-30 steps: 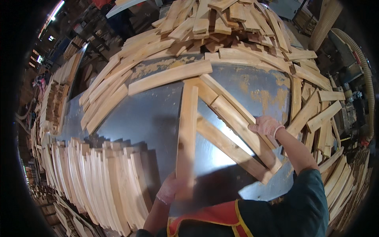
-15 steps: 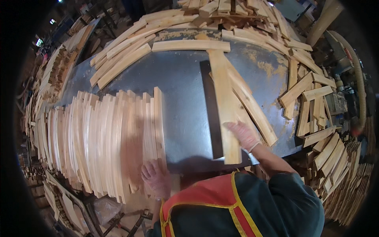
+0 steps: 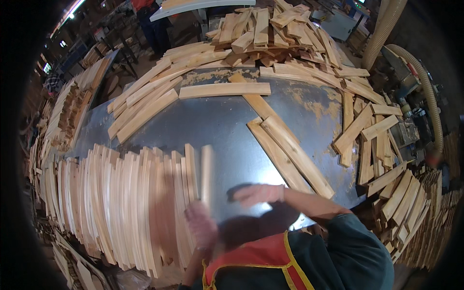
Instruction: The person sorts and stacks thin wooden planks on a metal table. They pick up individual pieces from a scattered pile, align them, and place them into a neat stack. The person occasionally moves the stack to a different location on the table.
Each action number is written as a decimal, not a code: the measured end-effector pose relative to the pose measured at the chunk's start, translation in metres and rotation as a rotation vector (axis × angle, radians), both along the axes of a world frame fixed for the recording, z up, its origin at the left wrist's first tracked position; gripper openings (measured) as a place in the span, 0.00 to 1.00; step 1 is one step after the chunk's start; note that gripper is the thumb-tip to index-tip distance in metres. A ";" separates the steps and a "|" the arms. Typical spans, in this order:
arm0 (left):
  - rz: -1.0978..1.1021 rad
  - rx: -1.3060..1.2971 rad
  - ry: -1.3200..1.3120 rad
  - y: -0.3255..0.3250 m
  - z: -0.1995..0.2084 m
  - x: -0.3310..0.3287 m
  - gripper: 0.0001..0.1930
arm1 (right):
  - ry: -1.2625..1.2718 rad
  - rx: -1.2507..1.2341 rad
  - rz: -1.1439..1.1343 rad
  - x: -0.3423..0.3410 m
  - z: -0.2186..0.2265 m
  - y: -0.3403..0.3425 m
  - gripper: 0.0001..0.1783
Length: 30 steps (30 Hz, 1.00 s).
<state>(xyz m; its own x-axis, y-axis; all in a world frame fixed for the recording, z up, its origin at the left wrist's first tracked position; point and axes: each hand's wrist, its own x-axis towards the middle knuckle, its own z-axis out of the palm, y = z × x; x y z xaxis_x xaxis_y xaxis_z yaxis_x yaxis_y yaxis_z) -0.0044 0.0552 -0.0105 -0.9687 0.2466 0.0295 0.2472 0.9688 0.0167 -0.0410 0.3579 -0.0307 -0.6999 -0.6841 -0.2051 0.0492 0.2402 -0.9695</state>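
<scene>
Nearest, left hand point(image 3: 200, 224), blurred, at the near end of a curved wooden slat point(image 3: 207, 174) set upright against the right end of the sorted row of slats point(image 3: 121, 203), grip too smeared to tell; right hand point(image 3: 258, 193) flat and open over the metal table point(image 3: 217, 125), holding nothing. Judged well along yet unfinished: two slats point(image 3: 290, 154) lying just beyond, a loose heap point(image 3: 270, 34) at the far edge unsorted. No bins or boxes in view.

Both hands — left hand point(image 3: 200, 224), right hand point(image 3: 258, 193) — motion-blurred.
</scene>
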 end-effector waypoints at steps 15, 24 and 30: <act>0.158 -0.129 0.225 -0.006 -0.038 -0.087 0.40 | -0.262 -0.400 -1.185 -0.461 0.000 0.222 0.14; 0.165 -0.088 0.004 -0.012 -0.032 -0.088 0.49 | -0.508 -1.146 -1.314 -0.605 -0.026 0.238 0.13; 0.232 -0.143 -0.033 -0.005 -0.020 -0.076 0.49 | -0.454 -0.867 -1.206 -0.398 -0.029 0.285 0.19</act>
